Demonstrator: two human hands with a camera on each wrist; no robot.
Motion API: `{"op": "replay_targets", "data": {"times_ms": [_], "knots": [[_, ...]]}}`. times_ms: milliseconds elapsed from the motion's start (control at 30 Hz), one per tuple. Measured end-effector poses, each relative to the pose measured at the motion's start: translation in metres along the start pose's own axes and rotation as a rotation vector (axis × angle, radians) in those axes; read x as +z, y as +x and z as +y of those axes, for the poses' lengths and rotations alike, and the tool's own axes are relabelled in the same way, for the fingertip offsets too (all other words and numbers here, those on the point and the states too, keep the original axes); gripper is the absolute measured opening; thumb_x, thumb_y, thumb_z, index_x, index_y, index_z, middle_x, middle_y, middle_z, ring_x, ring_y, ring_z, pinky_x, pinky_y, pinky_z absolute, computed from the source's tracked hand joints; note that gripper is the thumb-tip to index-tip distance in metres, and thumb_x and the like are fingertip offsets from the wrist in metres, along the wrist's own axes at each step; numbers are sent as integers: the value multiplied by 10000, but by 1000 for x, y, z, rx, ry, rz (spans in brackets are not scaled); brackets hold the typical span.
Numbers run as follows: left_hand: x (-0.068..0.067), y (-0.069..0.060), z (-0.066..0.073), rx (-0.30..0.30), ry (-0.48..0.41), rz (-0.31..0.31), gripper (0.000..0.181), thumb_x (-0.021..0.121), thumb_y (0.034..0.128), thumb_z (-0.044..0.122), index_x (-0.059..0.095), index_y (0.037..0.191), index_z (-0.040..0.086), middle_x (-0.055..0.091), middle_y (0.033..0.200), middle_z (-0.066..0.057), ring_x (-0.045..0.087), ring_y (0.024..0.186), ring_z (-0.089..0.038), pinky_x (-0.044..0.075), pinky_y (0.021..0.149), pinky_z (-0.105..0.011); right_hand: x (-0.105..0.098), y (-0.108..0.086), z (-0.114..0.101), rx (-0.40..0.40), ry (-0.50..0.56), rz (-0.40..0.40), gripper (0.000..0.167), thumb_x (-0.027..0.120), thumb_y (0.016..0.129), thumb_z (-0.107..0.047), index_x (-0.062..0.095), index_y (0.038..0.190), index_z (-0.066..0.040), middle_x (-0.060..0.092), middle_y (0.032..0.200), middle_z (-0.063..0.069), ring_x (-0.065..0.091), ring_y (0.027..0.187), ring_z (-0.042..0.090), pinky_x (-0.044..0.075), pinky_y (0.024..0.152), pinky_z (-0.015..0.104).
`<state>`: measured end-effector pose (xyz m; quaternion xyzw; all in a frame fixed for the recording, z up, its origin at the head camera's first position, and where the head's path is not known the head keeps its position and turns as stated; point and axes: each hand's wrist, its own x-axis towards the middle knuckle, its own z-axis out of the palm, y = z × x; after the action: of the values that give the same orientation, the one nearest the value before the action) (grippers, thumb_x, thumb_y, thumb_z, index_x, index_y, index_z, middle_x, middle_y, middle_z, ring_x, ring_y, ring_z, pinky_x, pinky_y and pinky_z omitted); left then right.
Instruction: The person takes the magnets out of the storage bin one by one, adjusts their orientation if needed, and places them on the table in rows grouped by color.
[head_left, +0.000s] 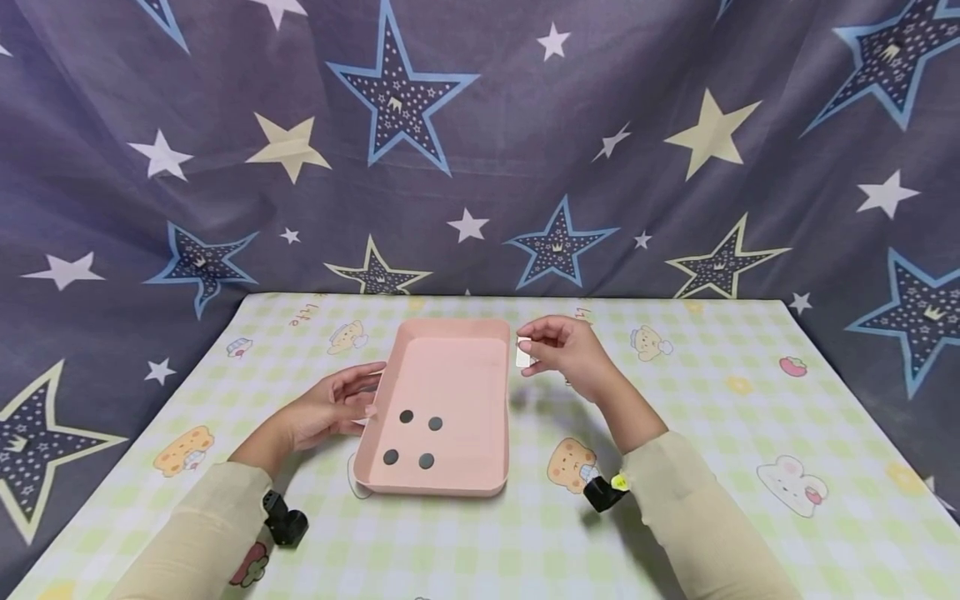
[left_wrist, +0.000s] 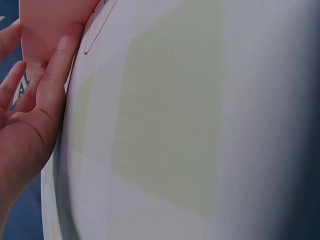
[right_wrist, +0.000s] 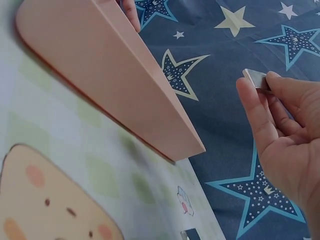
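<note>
A shallow pink tray (head_left: pixel 465 408) lies on the table, with several small dark round discs (head_left: pixel 426 461) in its near left part. My left hand (head_left: pixel 326 408) touches the tray's left side with relaxed fingers; in the left wrist view its thumb (left_wrist: pixel 62 55) lies along the outer wall. Just off the tray's far right side, my right hand (head_left: pixel 566 350) pinches a small flat rectangular piece (head_left: pixel 522 352) between thumb and fingers. That piece looks white from the head and grey and shiny with a pale edge in the right wrist view (right_wrist: pixel 256 79). Fingers partly cover it.
A green-and-white checked cloth (head_left: pixel 705 500) with cartoon prints covers the table. Behind the table's far edge hangs a dark curtain (head_left: pixel 510 108) with stars. Black wrist cameras (head_left: pixel 285 521) sit at both sleeves, close above the cloth.
</note>
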<state>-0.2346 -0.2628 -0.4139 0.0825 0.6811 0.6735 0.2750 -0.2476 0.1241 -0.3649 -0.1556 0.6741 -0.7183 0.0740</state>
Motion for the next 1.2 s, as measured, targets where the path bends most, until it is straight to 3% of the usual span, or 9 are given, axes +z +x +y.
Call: {"op": "replay_targets", "data": {"times_ms": [300,533,933,1200], "knots": [[-1,-1,-1,-7,3,5,740,593,938,-18,202,1558,83,205,1588,-184,444,1314,-238,511,900,-502,-13,-14,3,-24,-11,38,245,641,898,66,604,1125,148,659,922,77,617,775,167,580,718,425],[-1,-1,-1,-9,-2,-4,741,594,940,-10,198,1559,86,198,1592,-178,428,1325,-237,508,905,-501,-28,-22,2,-30,-13,70,192,657,899,38,657,1091,53,662,947,84,634,806,198,580,726,418],[0,-1,-1,4,8,6,734,589,938,-16,205,1556,85,194,1591,-181,412,1332,-254,507,898,-519,-58,-33,0,-50,-49,107,176,656,900,39,684,1069,-3,684,941,30,622,806,157,583,710,390],[0,-1,-1,3,9,8,737,592,937,-12,206,1556,86,202,1589,-180,413,1333,-259,511,896,-508,-75,-40,-1,-36,-77,135,172,659,910,10,661,1078,45,684,912,36,633,792,161,582,712,366]]}}
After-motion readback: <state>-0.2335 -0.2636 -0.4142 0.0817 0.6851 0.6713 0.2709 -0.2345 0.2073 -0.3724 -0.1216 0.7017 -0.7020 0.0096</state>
